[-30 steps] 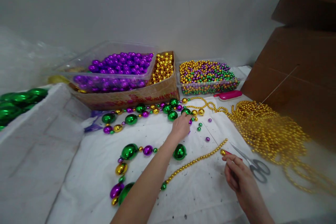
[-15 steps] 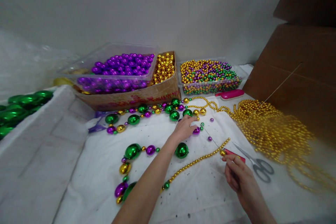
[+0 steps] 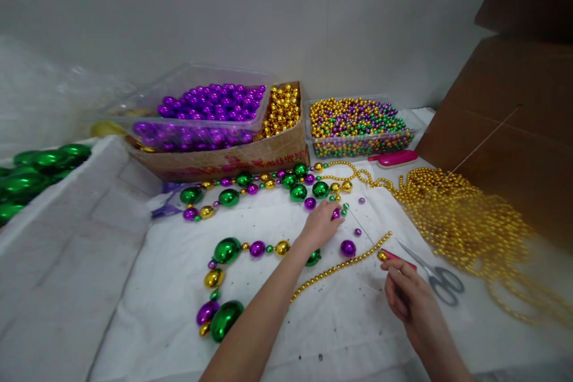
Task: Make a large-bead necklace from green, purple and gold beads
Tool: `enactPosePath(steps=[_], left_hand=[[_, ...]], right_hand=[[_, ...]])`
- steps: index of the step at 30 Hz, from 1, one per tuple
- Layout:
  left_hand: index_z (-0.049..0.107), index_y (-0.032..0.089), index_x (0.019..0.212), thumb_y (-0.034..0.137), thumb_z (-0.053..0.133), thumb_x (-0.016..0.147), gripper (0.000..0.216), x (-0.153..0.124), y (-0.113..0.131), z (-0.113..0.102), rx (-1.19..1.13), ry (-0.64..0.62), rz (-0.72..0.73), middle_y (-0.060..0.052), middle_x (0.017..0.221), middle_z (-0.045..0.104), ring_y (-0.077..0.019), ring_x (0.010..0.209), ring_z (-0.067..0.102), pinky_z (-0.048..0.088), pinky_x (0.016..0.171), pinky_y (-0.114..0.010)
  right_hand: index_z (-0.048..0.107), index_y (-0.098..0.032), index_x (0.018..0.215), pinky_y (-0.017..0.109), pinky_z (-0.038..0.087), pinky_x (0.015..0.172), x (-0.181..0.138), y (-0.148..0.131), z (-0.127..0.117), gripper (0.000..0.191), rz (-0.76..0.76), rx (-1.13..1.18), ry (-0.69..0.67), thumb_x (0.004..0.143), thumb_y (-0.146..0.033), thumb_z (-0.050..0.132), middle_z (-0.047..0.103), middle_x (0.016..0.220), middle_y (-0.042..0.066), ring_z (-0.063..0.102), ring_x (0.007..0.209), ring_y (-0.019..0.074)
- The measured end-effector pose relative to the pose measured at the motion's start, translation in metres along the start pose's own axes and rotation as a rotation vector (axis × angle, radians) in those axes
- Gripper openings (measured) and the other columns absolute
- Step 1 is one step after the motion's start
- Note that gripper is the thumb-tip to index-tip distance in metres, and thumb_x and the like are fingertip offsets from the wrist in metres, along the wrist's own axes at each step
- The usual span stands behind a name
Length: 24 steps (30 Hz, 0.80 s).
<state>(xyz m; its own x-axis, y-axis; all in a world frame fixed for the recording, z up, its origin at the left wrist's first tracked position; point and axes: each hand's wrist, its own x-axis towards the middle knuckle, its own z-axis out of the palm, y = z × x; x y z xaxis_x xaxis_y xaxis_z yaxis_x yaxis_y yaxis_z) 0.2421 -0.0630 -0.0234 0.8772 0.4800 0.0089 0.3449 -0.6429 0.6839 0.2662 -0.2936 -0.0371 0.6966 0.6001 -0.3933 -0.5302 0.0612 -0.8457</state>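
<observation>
One bead (image 3: 382, 255) in right hand (image 3: 409, 293), red lettering (image 3: 268, 161) unreadable

Left of the scissors (image 3: 433, 273), the right hand (image 3: 409, 295) held a gold bead (image 3: 382, 255); farther left, the left hand (image 3: 321, 225) was at a purple bead (image 3: 335, 213). Gold strands (image 3: 452, 209) lay behind the scissors.

Far side: pale wall (image 3: 380, 24), 1 vertical seam visible. Far left: clear plastic sheeting (image 3: 40, 80), wrinkled. Left: white box (image 3: 71, 239) holding large green balls (image 3: 45, 161). Far centre: open cardboard carton (image 3: 242, 156), red print on its near face. Far right: brown cardboard box (image 3: 474, 83); pink-handled item (image 3: 396, 159) lying flat, contents unidentified.
</observation>
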Motion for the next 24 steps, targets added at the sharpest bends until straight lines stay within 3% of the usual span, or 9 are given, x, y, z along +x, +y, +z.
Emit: enactPosePath(steps=[2, 4, 6, 8, 11, 14, 19, 24], left_hand=[[0.057, 0.018, 0.108, 0.031, 0.051, 0.085, 0.026, -0.005, 0.002, -0.011, -0.248, 0.058, -0.062, -0.007, 0.096, 0.061, -0.0171, 0.079, 0.059, 0.046, 0.067, -0.027], [0.055, 0.018, 0.112, 0.035, 0.046, 0.089, 0.030, -0.015, 0.004, -0.025, -0.703, 0.090, -0.139, -0.007, 0.094, 0.062, -0.0119, 0.067, 0.057, 0.044, 0.057, -0.022], [0.056, 0.019, 0.112, 0.034, 0.053, 0.087, 0.030, -0.029, 0.003, -0.039, -1.163, 0.099, -0.196, -0.007, 0.097, 0.063, -0.0094, 0.066, 0.057, 0.044, 0.057, -0.019], [0.057, 0.019, 0.112, 0.027, 0.061, 0.082, 0.032, -0.043, -0.001, -0.052, -1.402, 0.119, -0.224, -0.007, 0.102, 0.063, -0.0095, 0.072, 0.059, 0.046, 0.062, -0.018], [0.059, 0.018, 0.112, 0.016, 0.066, 0.077, 0.036, -0.059, -0.009, -0.068, -1.494, 0.239, -0.230, -0.006, 0.099, 0.063, -0.0100, 0.073, 0.060, 0.049, 0.065, -0.019], [0.061, 0.015, 0.108, 0.016, 0.063, 0.079, 0.029, -0.070, -0.014, -0.072, -1.534, 0.305, -0.213, -0.006, 0.094, 0.064, -0.0093, 0.069, 0.059, 0.050, 0.062, -0.018], [0.061, 0.011, 0.102, 0.022, 0.054, 0.086, 0.020, -0.081, -0.007, -0.048, -1.678, 0.143, -0.305, -0.011, 0.094, 0.064, -0.0113, 0.069, 0.060, 0.050, 0.060, -0.020], [0.061, 0.013, 0.103, 0.017, 0.055, 0.085, 0.019, -0.088, -0.002, -0.026, -1.768, 0.129, -0.347, -0.010, 0.100, 0.064, -0.0134, 0.073, 0.062, 0.050, 0.063, -0.021]], right_hand=[[0.057, -0.018, 0.091, 0.018, 0.009, 0.036, -0.001, -0.001, 0.002, 0.028, 0.007, 0.010, -0.009, 0.081, -0.043, 0.062, 0.046, 0.044, -0.006, 0.021, 0.035, 0.0023], [0.057, -0.018, 0.090, 0.018, 0.009, 0.036, -0.001, -0.003, 0.004, 0.027, 0.012, 0.022, -0.020, 0.081, -0.043, 0.062, 0.046, 0.044, -0.006, 0.021, 0.036, 0.0023], [0.057, -0.018, 0.090, 0.018, 0.010, 0.036, -0.002, -0.005, 0.007, 0.026, 0.012, 0.030, -0.039, 0.082, -0.042, 0.061, 0.046, 0.045, -0.006, 0.021, 0.036, 0.0025], [0.057, -0.018, 0.090, 0.018, 0.011, 0.036, -0.003, -0.007, 0.009, 0.026, 0.010, 0.030, -0.056, 0.082, -0.042, 0.061, 0.046, 0.044, -0.006, 0.021, 0.036, 0.0025], [0.056, -0.018, 0.090, 0.018, 0.010, 0.037, -0.007, -0.008, 0.013, 0.026, 0.011, 0.021, -0.074, 0.081, -0.042, 0.061, 0.045, 0.044, -0.006, 0.021, 0.036, 0.0026], [0.055, -0.018, 0.092, 0.019, 0.010, 0.037, -0.014, -0.008, 0.018, 0.026, 0.022, -0.028, -0.099, 0.083, -0.042, 0.059, 0.044, 0.044, -0.007, 0.020, 0.037, 0.0029], [0.052, -0.019, 0.093, 0.020, 0.009, 0.038, -0.023, -0.002, 0.024, 0.029, 0.082, -0.174, -0.177, 0.085, -0.046, 0.055, 0.045, 0.043, -0.006, 0.020, 0.037, 0.0045], [0.051, -0.019, 0.094, 0.022, 0.007, 0.039, -0.025, 0.000, 0.023, 0.034, 0.112, -0.263, -0.162, 0.083, -0.051, 0.055, 0.044, 0.040, -0.006, 0.020, 0.036, 0.0054]])
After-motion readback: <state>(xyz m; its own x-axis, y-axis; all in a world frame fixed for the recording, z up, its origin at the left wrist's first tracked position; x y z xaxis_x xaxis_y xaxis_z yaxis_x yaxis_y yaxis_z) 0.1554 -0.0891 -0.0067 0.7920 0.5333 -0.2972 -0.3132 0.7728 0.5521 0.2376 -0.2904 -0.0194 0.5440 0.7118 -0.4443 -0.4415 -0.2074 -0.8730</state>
